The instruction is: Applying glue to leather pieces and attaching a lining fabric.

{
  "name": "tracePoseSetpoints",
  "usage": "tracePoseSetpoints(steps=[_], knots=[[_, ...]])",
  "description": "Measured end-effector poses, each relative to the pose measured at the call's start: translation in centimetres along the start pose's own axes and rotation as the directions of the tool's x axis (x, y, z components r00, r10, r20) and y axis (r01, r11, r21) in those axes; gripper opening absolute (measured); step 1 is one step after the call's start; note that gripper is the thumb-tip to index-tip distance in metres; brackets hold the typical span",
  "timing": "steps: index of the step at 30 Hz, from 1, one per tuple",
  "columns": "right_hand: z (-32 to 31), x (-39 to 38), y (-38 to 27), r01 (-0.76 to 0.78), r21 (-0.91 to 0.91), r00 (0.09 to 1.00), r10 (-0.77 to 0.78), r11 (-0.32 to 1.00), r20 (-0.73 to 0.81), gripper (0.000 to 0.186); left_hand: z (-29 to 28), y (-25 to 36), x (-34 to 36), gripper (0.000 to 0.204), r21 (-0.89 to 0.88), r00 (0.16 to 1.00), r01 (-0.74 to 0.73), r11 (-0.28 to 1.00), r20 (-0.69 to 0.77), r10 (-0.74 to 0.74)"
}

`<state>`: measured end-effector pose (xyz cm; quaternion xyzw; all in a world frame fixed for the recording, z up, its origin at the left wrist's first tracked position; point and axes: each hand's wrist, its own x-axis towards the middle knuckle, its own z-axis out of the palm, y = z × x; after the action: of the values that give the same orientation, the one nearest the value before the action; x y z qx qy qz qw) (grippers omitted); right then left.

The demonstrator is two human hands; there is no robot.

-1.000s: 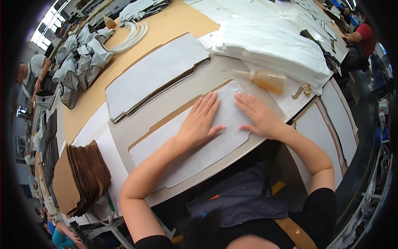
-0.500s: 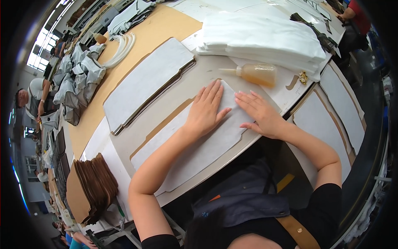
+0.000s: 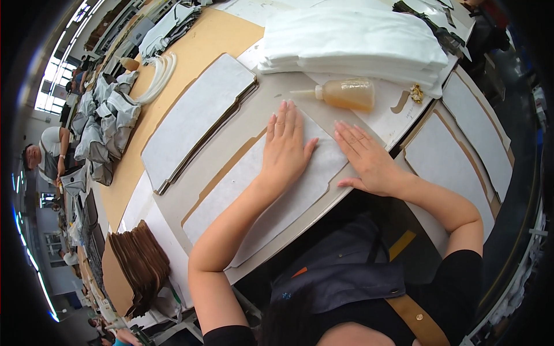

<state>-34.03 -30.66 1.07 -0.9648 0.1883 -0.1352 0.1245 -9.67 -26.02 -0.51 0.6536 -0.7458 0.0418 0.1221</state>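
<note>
Both bare hands are apparently pressing a long, white, notched-edge sheet over a brown, board-like backing, which is showing along the far edge. Good execution is, in judgement, depending on level palms, even pressure and aligned edges, without dragging or creasing. The sheet is lying on the smooth, grey worktop, directly beneath the left hand, and is extending leftward under the forearm. That hand is resting palm down, fingers straight and close together, thumb apart, gripping nothing. The right hand is lying flat at the sheet's right end, fingers nearly together, also gripping nothing (its exact fingertip contact is remaining unclear). A clear plastic bottle of amber liquid is lying just beyond.
</note>
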Motion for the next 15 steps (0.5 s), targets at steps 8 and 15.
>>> tracePoseSetpoints(steps=[8, 15], knots=[[-0.4, -0.4, -0.3, 0.099, -0.077, 0.988, -0.090, 0.992, 0.122, 0.099, 0.7, 0.3, 0.0, 0.073, -0.087, 0.996, -0.054, 0.995, 0.061, 0.060], [0.1, -1.0, -1.1, 0.022, -0.079, 0.997, -0.015, 0.997, 0.079, 0.101, 1.9, 2.8, 0.2, 0.080, -0.084, 0.994, 0.097, 0.992, 0.055, -0.093]])
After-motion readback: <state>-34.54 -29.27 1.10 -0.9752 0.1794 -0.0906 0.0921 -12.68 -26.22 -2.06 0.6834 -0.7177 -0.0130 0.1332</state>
